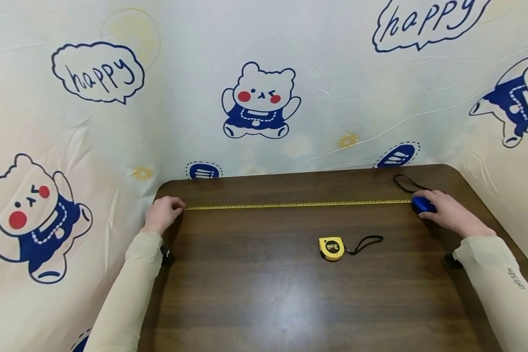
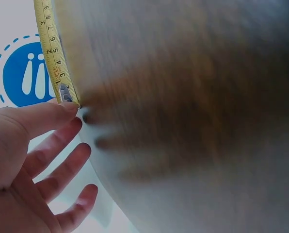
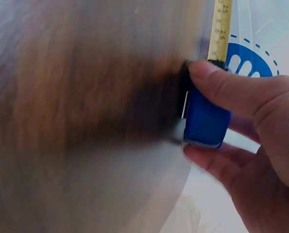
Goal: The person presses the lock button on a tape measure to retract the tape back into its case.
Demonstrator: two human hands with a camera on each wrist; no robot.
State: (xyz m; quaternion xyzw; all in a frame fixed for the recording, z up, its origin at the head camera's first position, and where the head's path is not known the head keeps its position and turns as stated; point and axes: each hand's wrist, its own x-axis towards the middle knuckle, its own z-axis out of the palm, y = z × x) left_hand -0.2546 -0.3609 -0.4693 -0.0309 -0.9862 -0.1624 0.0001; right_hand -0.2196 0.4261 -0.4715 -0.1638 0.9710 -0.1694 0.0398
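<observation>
A blue tape measure (image 1: 423, 205) is gripped by my right hand (image 1: 449, 212) near the table's right side, thumb on one face and fingers round the other. Its yellow blade (image 1: 297, 205) runs straight out to the left across the back of the table. My left hand (image 1: 162, 215) pinches the blade's end between thumb and forefinger at the left edge. In the left wrist view the metal end hook (image 2: 64, 92) shows beside the thumb, the other fingers spread loosely. The right wrist view shows the blade coming out of the blue case (image 3: 206, 119) by the thumb.
A yellow tape measure (image 1: 331, 248) with a black strap (image 1: 366, 243) lies on the brown wooden table (image 1: 246, 293), nearer than the stretched blade. The blue tape's black cord (image 1: 406, 183) loops behind it. A printed curtain (image 1: 325, 98) hangs along the table's back and sides.
</observation>
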